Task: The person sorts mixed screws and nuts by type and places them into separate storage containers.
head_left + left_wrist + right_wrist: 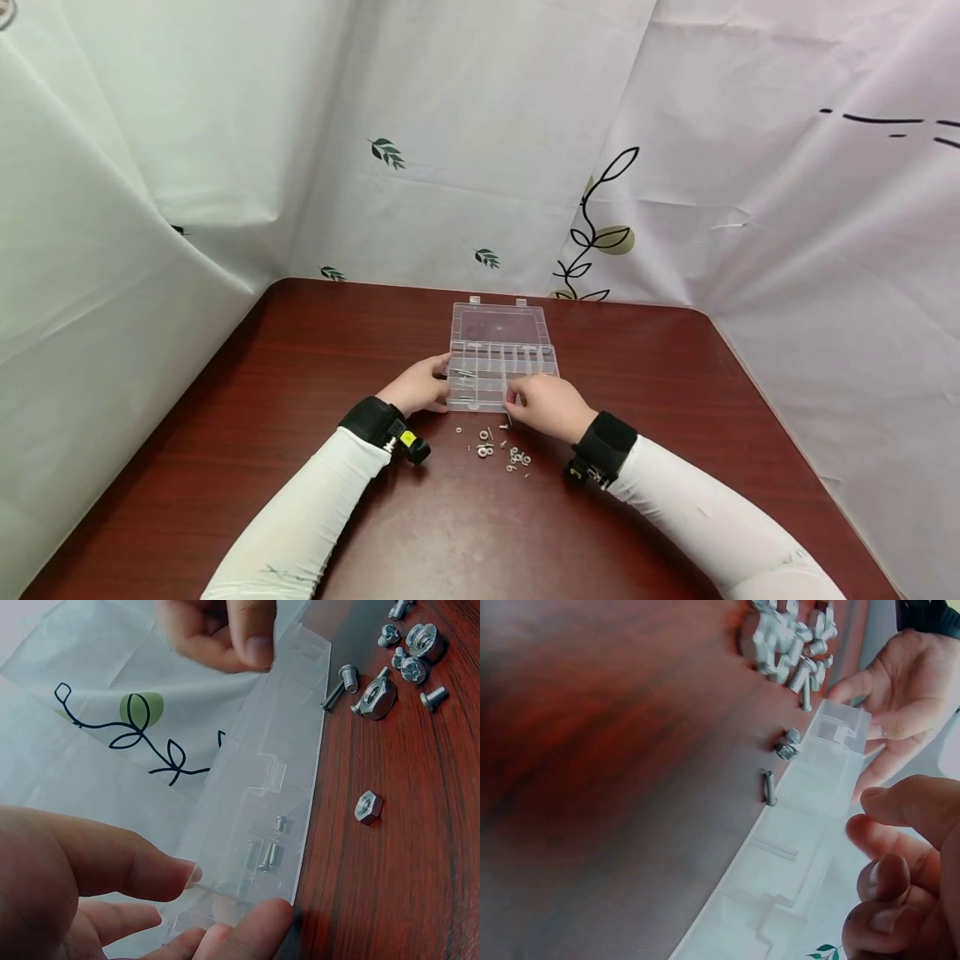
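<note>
A clear plastic compartment box lies on the table with its lid folded back. My left hand grips the box's left end, thumb and fingers around its side wall. Several screws lie in compartments at that end. Over the box's front right part is my right hand, its fingers bent. In the right wrist view the thumb and index fingertips stand slightly apart, with nothing visible between them. A thin screw and a shorter screw are close to the box's front edge.
Loose nuts and screws are scattered on the dark red table in front of the box. A single nut lies apart, nearer the left hand. A white cloth with leaf prints hangs behind the table.
</note>
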The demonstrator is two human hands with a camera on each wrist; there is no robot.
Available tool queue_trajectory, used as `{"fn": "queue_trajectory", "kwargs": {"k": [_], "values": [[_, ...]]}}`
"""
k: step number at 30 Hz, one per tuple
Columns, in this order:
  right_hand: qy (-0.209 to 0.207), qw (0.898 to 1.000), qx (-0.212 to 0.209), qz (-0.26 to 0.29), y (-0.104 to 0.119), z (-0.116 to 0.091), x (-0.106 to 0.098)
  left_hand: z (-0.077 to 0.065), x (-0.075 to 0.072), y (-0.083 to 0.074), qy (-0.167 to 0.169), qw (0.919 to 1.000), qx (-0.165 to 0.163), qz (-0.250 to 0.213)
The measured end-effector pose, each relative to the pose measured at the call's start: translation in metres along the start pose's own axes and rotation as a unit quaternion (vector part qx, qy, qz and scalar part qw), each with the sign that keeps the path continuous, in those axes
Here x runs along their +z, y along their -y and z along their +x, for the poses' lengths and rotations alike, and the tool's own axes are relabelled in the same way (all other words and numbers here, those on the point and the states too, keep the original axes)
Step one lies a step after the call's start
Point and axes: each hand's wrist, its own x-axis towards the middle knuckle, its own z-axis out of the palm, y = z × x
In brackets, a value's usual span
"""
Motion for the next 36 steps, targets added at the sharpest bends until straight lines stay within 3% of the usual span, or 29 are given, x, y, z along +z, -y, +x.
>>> {"fn": "queue_trajectory", "kwargs": {"k": [15,25,36], "values": [[0.013,0.998,-0.001,-0.062,0.002,-0.008,0.017,0.004,-0.002,0.004,0.005,1.0000,0.000,0.001],[0.023,0.997,-0.006,-0.069,0.004,-0.008,0.017,0.004,-0.002,0.004,0.005,1.0000,0.004,0.005],[0.001,0.996,-0.026,-0.089,0.005,-0.008,0.016,0.001,-0.001,0.001,0.003,1.0000,0.005,0.006]]}}
